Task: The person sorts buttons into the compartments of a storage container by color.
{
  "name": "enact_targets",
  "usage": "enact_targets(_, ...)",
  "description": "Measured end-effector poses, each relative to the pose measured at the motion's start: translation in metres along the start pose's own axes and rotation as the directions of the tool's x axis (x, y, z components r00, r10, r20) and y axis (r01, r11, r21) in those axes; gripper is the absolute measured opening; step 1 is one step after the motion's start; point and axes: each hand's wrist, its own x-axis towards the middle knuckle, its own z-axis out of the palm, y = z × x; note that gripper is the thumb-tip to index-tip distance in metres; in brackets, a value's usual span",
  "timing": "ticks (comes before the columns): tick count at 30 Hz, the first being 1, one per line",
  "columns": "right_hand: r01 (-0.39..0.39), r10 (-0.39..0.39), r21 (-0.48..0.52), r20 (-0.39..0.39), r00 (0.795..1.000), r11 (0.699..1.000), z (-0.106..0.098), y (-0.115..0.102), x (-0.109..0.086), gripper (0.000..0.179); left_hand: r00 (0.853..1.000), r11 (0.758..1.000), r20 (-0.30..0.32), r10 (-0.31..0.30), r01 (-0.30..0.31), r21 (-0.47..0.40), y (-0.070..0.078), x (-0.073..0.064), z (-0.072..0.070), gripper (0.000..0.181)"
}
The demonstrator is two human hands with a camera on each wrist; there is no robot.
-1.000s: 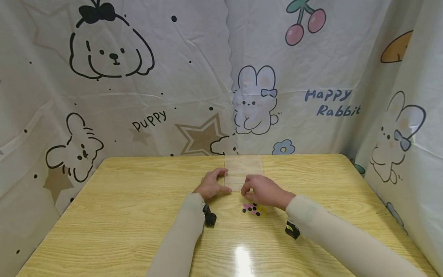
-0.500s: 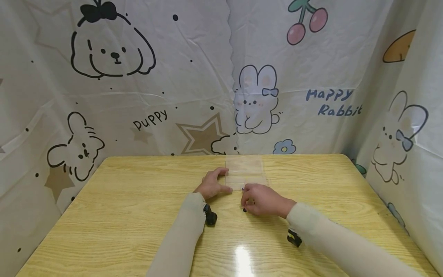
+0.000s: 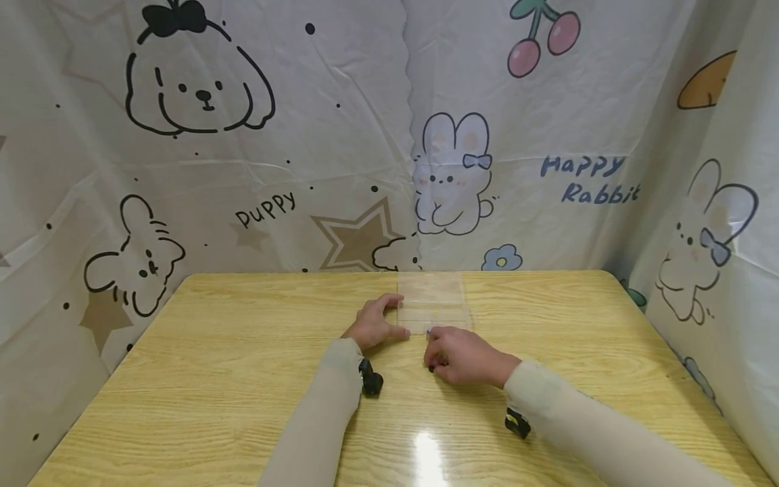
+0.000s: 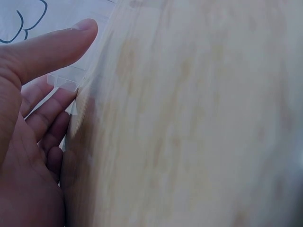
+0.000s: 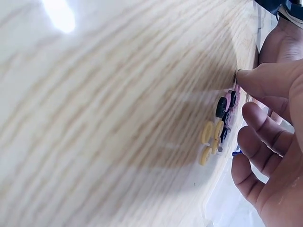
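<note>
A clear plastic box (image 3: 435,312) lies near the table's far edge, its flat panel towards the curtain, with a small yellow spot showing inside. My left hand (image 3: 372,325) holds its left end, thumb at the front corner and fingers at the back. In the left wrist view the fingers (image 4: 54,111) touch the clear plastic. In front of the box, my right hand (image 3: 465,355) reaches down over small round buttons. The right wrist view has yellow buttons (image 5: 207,132), a black button (image 5: 221,107) and pink ones in a cluster. The thumb (image 5: 265,80) touches down beside them; its pinch is hidden.
The wooden table (image 3: 255,379) carries a bright light reflection near its front. A white curtain (image 3: 341,135) with cartoon drawings hangs behind and along both sides. A small black camera (image 3: 370,380) sits on the left wrist, another (image 3: 517,423) on the right.
My right hand moved from the box's front edge down and toward me, over the buttons, and now covers most of them from the head view. The left hand stayed at the box.
</note>
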Motion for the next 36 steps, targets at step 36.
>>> enact_targets(36,0.014,-0.018,-0.047,-0.080,0.997,0.999,0.0044,0.0025,-0.0010,0.011,1.000,1.000,0.000,0.003,-0.003,-0.004,0.0007,-0.0018,-0.0004,0.076)
